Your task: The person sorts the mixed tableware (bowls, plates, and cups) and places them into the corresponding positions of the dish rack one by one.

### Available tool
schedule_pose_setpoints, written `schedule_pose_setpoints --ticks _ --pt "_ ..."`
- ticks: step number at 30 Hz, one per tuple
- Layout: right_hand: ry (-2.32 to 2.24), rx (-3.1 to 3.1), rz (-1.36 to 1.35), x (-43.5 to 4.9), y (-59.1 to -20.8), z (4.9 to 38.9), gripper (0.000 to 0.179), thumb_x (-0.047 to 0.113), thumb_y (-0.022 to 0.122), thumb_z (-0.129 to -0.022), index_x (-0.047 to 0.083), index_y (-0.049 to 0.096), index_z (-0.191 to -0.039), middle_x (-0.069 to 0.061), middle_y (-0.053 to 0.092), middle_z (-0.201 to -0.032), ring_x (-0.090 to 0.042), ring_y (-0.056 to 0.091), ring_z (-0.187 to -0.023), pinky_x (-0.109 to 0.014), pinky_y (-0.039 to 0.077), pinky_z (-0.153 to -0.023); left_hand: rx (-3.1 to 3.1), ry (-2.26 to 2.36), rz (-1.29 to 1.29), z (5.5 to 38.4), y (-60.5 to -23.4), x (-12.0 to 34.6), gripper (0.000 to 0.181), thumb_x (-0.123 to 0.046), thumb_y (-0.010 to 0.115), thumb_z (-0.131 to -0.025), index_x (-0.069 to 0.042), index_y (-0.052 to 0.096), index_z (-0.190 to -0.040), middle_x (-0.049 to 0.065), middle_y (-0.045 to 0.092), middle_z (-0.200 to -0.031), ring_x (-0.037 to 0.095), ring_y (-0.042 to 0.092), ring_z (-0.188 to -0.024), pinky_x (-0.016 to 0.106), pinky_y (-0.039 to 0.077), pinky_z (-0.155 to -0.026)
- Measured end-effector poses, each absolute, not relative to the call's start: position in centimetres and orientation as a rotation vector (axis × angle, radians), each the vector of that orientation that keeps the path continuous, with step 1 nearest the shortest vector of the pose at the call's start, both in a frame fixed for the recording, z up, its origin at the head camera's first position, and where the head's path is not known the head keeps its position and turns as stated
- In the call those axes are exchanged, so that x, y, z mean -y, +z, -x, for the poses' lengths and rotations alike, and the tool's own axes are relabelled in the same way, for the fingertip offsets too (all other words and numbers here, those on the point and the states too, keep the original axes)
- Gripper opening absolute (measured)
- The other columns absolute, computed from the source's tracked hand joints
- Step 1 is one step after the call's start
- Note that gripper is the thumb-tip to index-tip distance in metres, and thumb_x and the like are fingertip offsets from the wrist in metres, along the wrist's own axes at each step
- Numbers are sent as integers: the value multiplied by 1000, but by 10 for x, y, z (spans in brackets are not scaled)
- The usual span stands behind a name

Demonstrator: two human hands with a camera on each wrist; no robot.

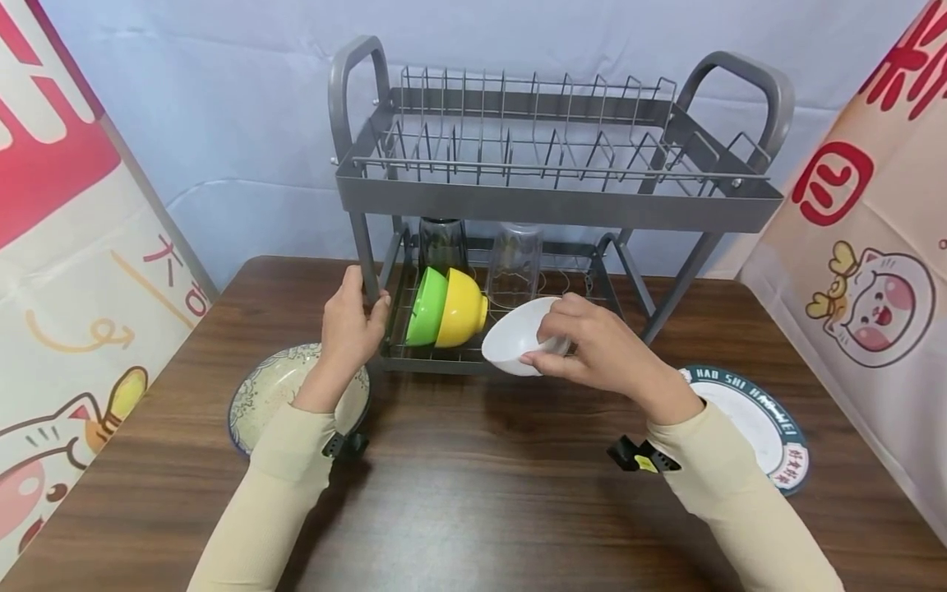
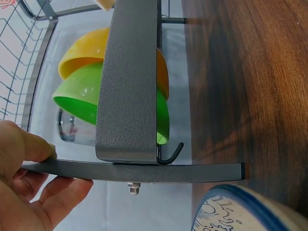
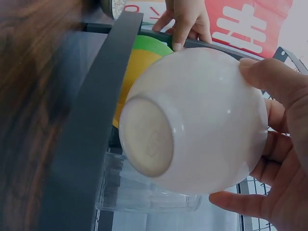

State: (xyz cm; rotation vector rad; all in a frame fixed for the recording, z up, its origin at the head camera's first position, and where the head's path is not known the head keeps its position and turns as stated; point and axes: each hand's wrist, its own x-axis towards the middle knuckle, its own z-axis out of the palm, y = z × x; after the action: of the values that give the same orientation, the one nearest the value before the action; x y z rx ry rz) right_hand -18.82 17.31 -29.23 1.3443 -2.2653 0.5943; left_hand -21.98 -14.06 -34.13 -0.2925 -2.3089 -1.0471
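My left hand (image 1: 346, 325) grips the left front leg (image 2: 72, 169) of a grey two-tier dish rack (image 1: 547, 201), thumb on one side and fingers on the other. My right hand (image 1: 602, 341) holds a white bowl (image 3: 211, 110) by its rim, tilted on its side in front of the lower tier. On that tier a green bowl (image 1: 425, 312) and a yellow bowl (image 1: 464, 308) stand on edge, one nested against the other. The yellow one is nearer the white bowl, whose base faces the camera in the right wrist view.
Behind the bowls are a dark glass (image 1: 441, 242) and a clear glass (image 1: 515, 263) on the lower tier. A patterned dish (image 1: 255, 403) lies on the table beside my left forearm. Near the right forearm is a white plate (image 1: 790, 427) with a lettered green rim.
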Motion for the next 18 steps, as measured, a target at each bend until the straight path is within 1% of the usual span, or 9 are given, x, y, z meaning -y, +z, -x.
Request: schedule_pose_setpoints --ticks 2,4,7,14,18 --pt "584 2273 -1349 -172 -289 192 23 31 72 -81 12 62 -75 5 55 -75 -12 44 -73 -30 40 -60 2309 -1048 291 220 -341 141 17 -5 58 -88 -5 47 -101 12 59 -88 28 61 -74 43 47 -63" --pt "567 2278 -1356 -170 -286 195 21 25 77 -75 11 62 -73 5 54 -73 -13 43 -71 -30 38 -61 2310 -1051 287 220 -341 141 17 -5 58 -88 -5 47 -102 12 59 -88 28 61 -75 43 47 -63" --pt "523 2284 -1361 -167 -283 201 22 22 80 -71 10 61 -71 4 52 -70 -14 43 -70 -32 37 -64 2317 -1054 280 220 -341 141 18 -5 59 -88 -5 47 -102 12 59 -89 28 60 -74 44 46 -63" --pt "430 2416 -1314 -160 -285 209 21 22 81 -71 11 64 -71 3 54 -74 -17 47 -77 -38 39 -70 2312 -1056 287 220 -342 141 19 -5 59 -88 -5 47 -103 11 59 -89 28 60 -73 43 46 -62" --pt "424 2450 -1312 -156 -285 213 20 22 81 -71 11 65 -72 3 56 -74 -17 47 -77 -37 39 -70 2311 -1055 291 220 -341 141 19 -5 59 -88 -4 47 -103 11 59 -88 28 59 -72 43 46 -62"
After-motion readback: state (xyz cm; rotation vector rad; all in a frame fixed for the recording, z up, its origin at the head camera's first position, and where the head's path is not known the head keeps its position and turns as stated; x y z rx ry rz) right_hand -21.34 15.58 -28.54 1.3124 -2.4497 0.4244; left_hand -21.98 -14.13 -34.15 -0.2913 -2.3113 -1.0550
